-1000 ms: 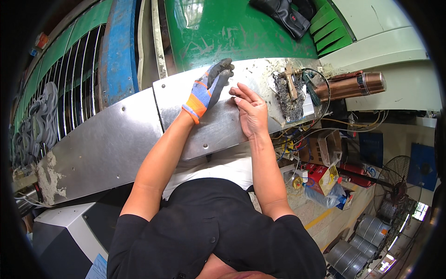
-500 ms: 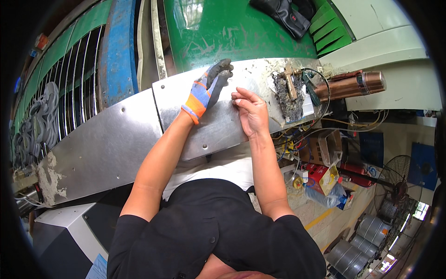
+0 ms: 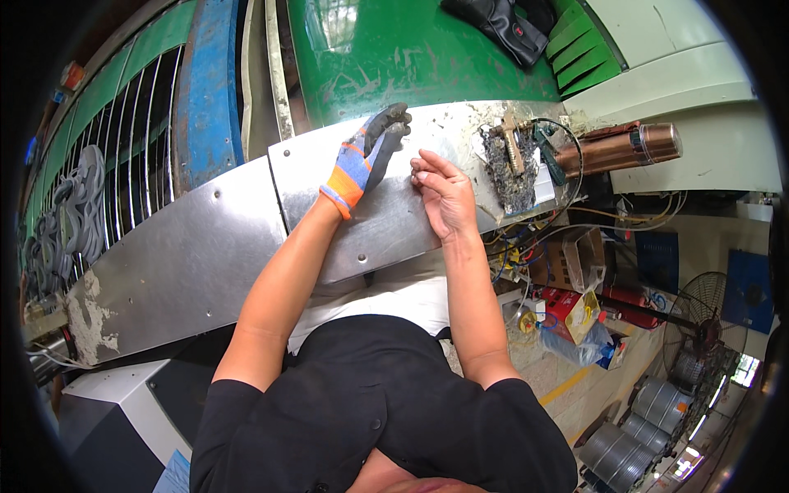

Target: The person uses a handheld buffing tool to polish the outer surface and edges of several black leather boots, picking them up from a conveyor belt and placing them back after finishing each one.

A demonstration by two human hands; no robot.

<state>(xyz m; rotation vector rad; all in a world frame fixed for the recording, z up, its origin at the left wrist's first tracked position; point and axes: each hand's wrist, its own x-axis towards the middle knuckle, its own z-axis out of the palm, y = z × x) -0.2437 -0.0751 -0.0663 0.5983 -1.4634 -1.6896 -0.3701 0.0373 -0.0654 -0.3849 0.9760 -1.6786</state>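
Note:
My left hand [image 3: 367, 158] wears an orange and blue knitted glove with dark grey coated fingers. It is held over the bright metal ledge [image 3: 238, 238], its loosely bent fingers open and nothing visible in them. To its right is my bare right hand [image 3: 445, 195], palm turned inward. Its thumb and fingertips come together, with a small dark speck at the tips; what they hold, if anything, is too small to name. A gap separates the two hands. Right of them, a wooden-handled brush [image 3: 514, 146] lies on a dark, crusted patch [image 3: 508, 187] on the ledge.
Beside the brush lie a dark green tool [image 3: 549, 156] and a copper-coloured flask [image 3: 620, 152]. Beyond the ledge is a green panel [image 3: 394, 57] with a black leather-like item [image 3: 505, 33]. Cables [image 3: 625, 220] hang at right, near a fan [image 3: 703, 316]. Grey ropes [image 3: 78, 205] hang far left.
My right hand's fingertips have shifted very slightly upward. My left hand stays almost in place, and the things on the ledge have not moved.

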